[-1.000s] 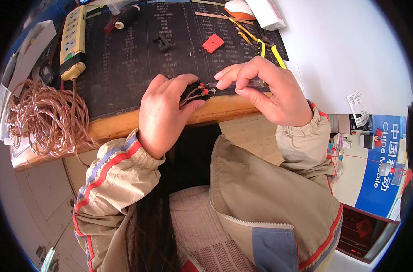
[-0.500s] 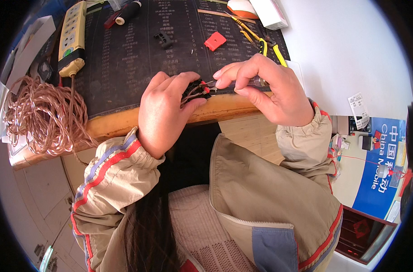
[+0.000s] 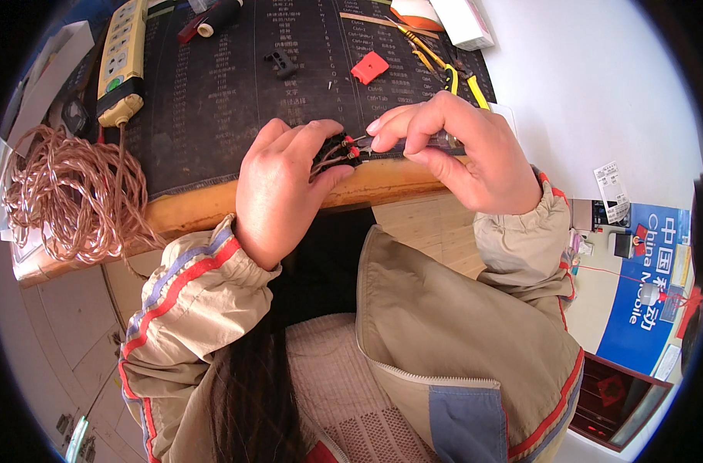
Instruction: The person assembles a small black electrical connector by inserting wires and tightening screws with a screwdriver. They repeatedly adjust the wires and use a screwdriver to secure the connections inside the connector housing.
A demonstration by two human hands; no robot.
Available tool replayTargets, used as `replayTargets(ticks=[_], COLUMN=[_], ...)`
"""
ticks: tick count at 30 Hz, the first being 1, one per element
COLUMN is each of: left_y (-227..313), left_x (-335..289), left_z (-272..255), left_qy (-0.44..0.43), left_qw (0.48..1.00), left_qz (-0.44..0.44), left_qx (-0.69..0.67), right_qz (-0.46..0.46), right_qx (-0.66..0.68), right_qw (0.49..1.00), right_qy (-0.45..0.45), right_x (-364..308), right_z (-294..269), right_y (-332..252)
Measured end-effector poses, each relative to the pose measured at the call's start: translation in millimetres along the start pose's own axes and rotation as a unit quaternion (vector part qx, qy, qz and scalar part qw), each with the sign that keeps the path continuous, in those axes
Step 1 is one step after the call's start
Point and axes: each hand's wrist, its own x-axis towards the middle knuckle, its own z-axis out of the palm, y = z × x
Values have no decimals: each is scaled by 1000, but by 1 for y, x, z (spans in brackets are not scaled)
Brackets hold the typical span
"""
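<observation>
Head cam: L hand, fingers clamped on blk/red wired piece at near edge of desk; R hand, just right, thumb & fingers closed on slim tool, contact w/ piece can't tell. Farther out: red part, small blk part; cable coil far left.

The small black connector has red parts at its right end, and brownish wires run along it. It is tilted, between fingers of the left hand, near the counter's front edge. The slim screwdriver, with clear handle, lies almost level in the right hand, pointing toward the connector; contact is unclear.
</observation>
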Motion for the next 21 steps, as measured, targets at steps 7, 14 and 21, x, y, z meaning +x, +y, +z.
replayTargets(ticks=[7, 14, 21], left_y=[0, -1, -2], left_x=[0, 0, 0], left_z=[-1, -1, 0], left_qy=[-3, 2, 4], left_qw=[1000, 1000, 1000], left_qz=[0, 8, 10], left_qx=[-1, 1, 0], right_qz=[26, 21, 16], right_qx=[40, 57, -12], right_qw=[999, 998, 999], right_qy=[2, -7, -50], right_x=[2, 8, 12], right_z=[-3, -7, -6], right_y=[4, 12, 0])
